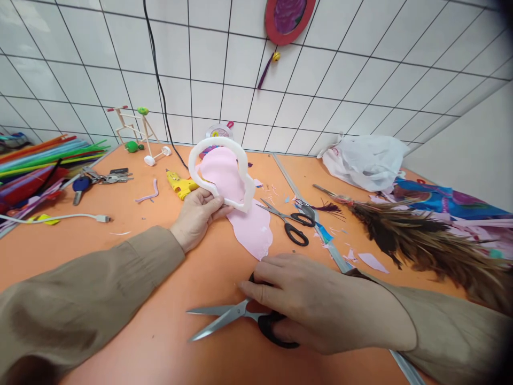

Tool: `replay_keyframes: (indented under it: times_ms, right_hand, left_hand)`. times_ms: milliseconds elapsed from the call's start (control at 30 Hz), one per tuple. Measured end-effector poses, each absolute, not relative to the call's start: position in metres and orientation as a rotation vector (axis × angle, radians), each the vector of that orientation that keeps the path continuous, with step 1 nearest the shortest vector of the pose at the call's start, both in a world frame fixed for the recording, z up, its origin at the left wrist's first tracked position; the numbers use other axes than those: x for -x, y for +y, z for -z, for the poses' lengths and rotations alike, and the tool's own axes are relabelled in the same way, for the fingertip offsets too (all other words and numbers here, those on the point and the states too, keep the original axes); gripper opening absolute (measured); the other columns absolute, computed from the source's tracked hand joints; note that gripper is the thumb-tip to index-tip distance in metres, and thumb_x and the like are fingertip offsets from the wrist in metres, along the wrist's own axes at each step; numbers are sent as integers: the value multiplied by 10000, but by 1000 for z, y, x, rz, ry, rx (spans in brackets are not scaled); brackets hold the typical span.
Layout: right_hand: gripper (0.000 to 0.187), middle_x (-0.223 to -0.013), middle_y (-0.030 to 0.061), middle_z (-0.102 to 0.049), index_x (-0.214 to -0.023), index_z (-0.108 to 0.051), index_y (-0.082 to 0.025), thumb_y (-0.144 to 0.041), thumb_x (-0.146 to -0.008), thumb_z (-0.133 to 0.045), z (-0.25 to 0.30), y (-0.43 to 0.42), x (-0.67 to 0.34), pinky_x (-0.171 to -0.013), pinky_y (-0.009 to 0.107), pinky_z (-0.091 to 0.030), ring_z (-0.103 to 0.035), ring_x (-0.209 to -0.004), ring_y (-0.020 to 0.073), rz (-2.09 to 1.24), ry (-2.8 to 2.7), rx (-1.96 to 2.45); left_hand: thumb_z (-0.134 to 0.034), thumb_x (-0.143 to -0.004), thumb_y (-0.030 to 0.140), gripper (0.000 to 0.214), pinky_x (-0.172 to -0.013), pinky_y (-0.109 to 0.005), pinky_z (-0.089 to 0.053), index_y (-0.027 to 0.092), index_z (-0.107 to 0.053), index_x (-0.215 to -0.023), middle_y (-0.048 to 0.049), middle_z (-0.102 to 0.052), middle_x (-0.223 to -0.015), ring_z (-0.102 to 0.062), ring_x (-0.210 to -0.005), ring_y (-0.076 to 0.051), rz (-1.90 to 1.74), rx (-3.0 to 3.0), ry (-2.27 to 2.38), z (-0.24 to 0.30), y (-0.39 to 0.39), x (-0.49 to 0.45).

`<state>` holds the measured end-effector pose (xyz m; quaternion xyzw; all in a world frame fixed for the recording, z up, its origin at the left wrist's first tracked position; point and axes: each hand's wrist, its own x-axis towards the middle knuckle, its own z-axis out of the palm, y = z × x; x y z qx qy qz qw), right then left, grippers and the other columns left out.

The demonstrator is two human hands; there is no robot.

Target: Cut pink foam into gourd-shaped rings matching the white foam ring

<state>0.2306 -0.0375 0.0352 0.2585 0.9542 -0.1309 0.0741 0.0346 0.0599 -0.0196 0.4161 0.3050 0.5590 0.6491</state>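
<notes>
Our left hand (198, 214) has its fingers closed on the lower edge of a white foam outline (218, 144), held upright, with a pink foam sheet (248, 224) behind it trailing onto the orange table (172, 331). Nearer us, our right hand (316, 305) curls its fingers round the black handles of large scissors (232, 316), blades apart, flat on the table. Smaller scissors (290, 224) lie just beside the pink sheet

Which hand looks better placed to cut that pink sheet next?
Probably the right. The right hand covers the black handles of the nearer scissors, whose blades lie open close to the pink sheet, while the left hand is busy holding the white ring against that sheet.
</notes>
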Motion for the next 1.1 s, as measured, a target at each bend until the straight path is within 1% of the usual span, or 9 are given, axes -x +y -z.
replay_keyframes:
  times_ms: [167, 300, 367, 467, 567, 700, 800, 867, 1100]
  right_hand:
    - [168, -907, 43, -612, -1003, -611, -188, -254, -850, -588, -28, -37, -231, -626, 309, -369, -516, -731, 174, 365, 2953, -776]
    - [284, -898, 60, -631, -1132, -599, -146, -239, -868, -550, -17, -33, -229, -640, 317, -386, -530, -777, 189, 337, 3126, -625]
    - [354, -879, 75, -635, -1214, -563, -108, -239, -890, -510, -7, -29, -227, -628, 324, -388, -531, -777, 197, 276, 3262, -510]
    - [379, -837, 84, -622, -1231, -536, -78, -295, -928, -467, 7, -21, -222, -601, 327, -386, -536, -748, 197, 194, 3463, -303]
    - [394, -858, 92, -637, -1225, -532, -67, -323, -931, -475, 14, -20, -211, -631, 318, -416, -558, -754, 187, 234, 3542, -184]
    - [420, -909, 93, -666, -1250, -513, -73, -334, -922, -485, 19, -26, -186, -633, 314, -440, -596, -792, 185, 373, 3535, -281]
    - [480, -921, 88, -674, -1265, -511, -100, -422, -909, -505, 29, -27, -172, -656, 304, -466, -623, -840, 183, 494, 3491, -249]
    - [491, -918, 89, -679, -1270, -511, -111, -439, -904, -507, 34, -24, -170, -674, 291, -476, -631, -864, 180, 572, 3484, -243]
    - [450, -958, 124, -686, -1298, -465, -101, -336, -915, -487, 32, -16, -182, -717, 305, -510, -616, -848, 183, 635, 3734, -500]
  left_hand:
    - [-843, -623, 221, 223, -716, -264, -590, 143, -647, -695, -17, -702, -744, -695, -720, -143, -1291, -937, 715, 20, 60, -36]
    - [-871, -592, 261, 275, -660, -237, -591, 139, -638, -670, -11, -697, -707, -696, -686, -140, -1275, -928, 728, 19, 60, -36]
    - [-877, -587, 277, 290, -646, -227, -590, 130, -648, -691, -14, -701, -712, -698, -684, -140, -1268, -922, 731, 19, 60, -36]
    - [-868, -603, 286, 297, -671, -235, -595, 119, -671, -749, -37, -725, -748, -709, -711, -153, -1236, -910, 734, 18, 61, -35]
    - [-870, -596, 291, 319, -670, -228, -594, 114, -681, -783, -48, -737, -755, -714, -718, -156, -1219, -871, 727, 18, 63, -35]
    - [-877, -573, 315, 343, -649, -257, -600, 119, -673, -766, -57, -739, -743, -716, -706, -175, -1211, -847, 719, 19, 66, -34]
    - [-871, -583, 330, 350, -664, -294, -606, 120, -667, -776, -64, -740, -755, -718, -712, -190, -1204, -837, 722, 20, 68, -34]
    - [-867, -591, 333, 354, -678, -302, -606, 116, -662, -781, -66, -739, -761, -718, -715, -190, -1200, -831, 726, 21, 68, -34]
    - [-864, -596, 315, 363, -697, -277, -592, 127, -647, -817, -47, -737, -819, -708, -729, -160, -1224, -798, 752, 21, 68, -33]
